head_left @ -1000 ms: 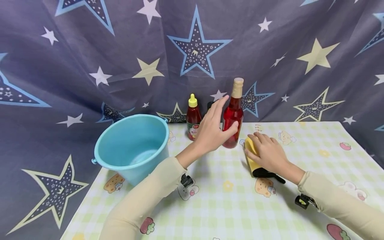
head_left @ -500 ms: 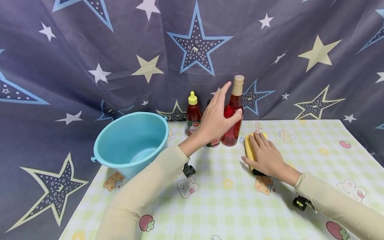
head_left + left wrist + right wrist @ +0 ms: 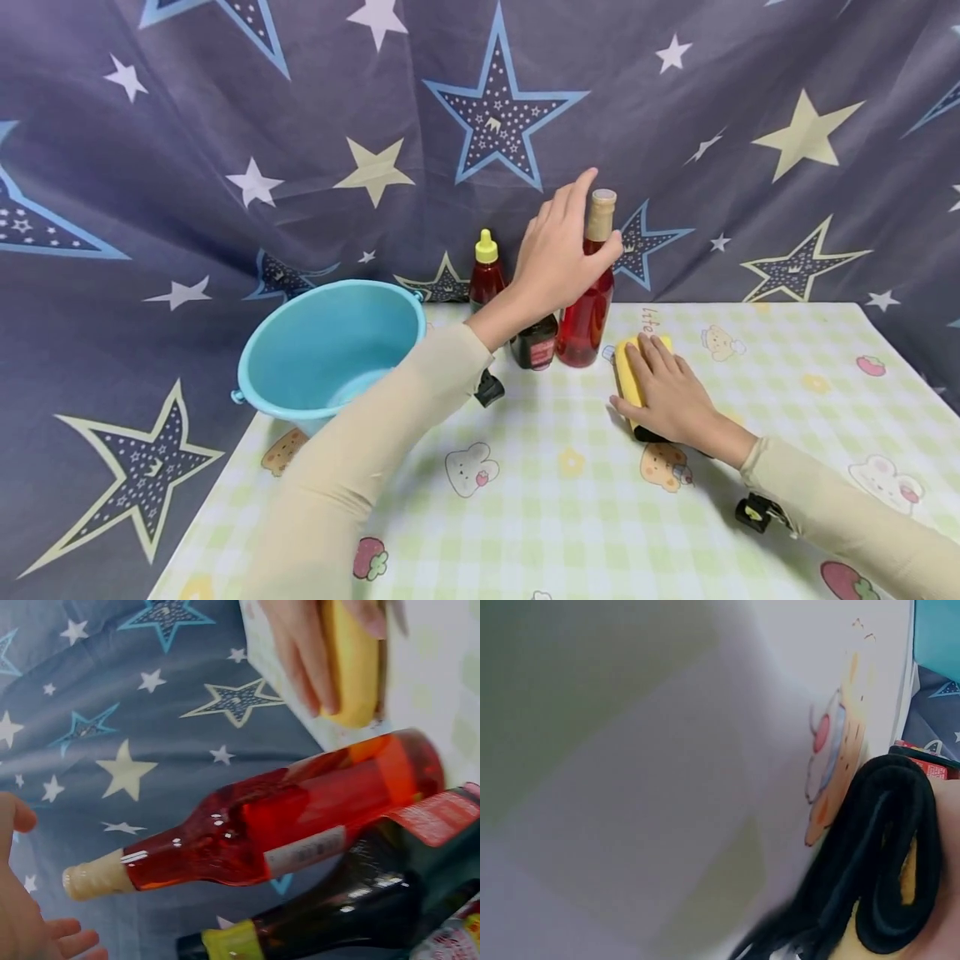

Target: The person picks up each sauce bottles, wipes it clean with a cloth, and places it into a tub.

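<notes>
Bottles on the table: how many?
3. Tall red bottle by the left hand; short dark bottle beside it; yellow-capped sauce bottle behind, near the bucket. The arm may hide more.

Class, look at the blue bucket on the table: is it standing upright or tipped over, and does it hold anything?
Upright. The blue bucket stands on its base on the table, mouth upward, and its visible inside shows nothing in it.
</notes>
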A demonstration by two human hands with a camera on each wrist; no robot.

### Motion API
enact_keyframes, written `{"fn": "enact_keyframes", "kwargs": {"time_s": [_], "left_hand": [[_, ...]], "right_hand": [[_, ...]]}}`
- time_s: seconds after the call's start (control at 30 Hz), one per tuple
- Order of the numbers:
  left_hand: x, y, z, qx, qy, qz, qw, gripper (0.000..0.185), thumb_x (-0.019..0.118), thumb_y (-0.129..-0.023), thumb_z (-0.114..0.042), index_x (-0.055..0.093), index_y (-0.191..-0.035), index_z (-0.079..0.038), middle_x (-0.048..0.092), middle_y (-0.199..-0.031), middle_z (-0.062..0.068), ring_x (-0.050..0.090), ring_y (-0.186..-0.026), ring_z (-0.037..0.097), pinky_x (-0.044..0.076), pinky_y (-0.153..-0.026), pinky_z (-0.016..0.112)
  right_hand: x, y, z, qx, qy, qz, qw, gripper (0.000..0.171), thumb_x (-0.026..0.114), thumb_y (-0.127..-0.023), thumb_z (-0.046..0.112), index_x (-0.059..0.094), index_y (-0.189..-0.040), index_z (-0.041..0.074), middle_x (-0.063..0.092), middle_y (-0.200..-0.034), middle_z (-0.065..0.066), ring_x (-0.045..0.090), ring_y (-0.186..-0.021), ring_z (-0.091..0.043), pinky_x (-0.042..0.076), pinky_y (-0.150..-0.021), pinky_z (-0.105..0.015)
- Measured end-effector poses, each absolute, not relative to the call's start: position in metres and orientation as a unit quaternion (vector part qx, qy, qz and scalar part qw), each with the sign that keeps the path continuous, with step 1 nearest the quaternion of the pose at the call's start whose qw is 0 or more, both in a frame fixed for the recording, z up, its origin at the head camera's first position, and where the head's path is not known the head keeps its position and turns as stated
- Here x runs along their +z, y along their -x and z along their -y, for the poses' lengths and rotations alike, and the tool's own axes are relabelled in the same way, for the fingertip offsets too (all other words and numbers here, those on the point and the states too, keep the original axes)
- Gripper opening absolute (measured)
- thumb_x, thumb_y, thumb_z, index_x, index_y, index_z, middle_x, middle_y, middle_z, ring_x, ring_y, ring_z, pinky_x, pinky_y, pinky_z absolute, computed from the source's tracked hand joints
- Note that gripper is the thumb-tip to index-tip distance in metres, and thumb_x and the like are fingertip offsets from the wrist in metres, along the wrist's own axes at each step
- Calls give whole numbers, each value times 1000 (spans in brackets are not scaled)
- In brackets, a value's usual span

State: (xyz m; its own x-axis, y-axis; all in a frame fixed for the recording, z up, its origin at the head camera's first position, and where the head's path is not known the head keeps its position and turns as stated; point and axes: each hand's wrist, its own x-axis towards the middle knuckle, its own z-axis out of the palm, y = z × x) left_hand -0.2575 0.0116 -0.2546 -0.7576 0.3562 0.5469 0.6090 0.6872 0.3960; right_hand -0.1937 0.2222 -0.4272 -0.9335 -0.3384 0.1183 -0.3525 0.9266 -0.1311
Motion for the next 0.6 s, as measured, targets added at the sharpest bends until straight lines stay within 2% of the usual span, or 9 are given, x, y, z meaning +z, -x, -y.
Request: {"fn": "enact_keyframes", "kwargs": {"time_s": [0.17, 0.43, 0.6], "left_hand": [[-249, 261, -22, -212, 251, 918, 224, 68, 50, -101, -46, 30, -159, -18, 45, -155, 5, 47, -136, 22, 41, -112, 40], [-241, 276, -31, -63, 248, 936, 244, 59, 39, -105, -50, 34, -158, -24, 50, -151, -3, 46, -134, 18, 37, -111, 40], [-234, 285, -34, -24, 252, 937, 242, 53, 34, -108, -47, 40, -155, -23, 50, -152, -4, 47, -134, 17, 37, -112, 39]], "right_hand": [[-430, 193, -223, 70, -180, 980, 48, 87, 60, -97, 51, 31, -156, -5, 23, -163, -33, 23, -151, -50, 30, -113, -70], [-427, 193, -223, 68, -180, 980, 46, 85, 60, -97, 49, 31, -156, -5, 23, -163, -32, 22, -151, -50, 29, -114, -70], [-426, 192, -223, 73, -182, 980, 44, 83, 60, -98, 48, 32, -156, -5, 23, -163, -32, 22, -151, -50, 29, -113, -70]]}}
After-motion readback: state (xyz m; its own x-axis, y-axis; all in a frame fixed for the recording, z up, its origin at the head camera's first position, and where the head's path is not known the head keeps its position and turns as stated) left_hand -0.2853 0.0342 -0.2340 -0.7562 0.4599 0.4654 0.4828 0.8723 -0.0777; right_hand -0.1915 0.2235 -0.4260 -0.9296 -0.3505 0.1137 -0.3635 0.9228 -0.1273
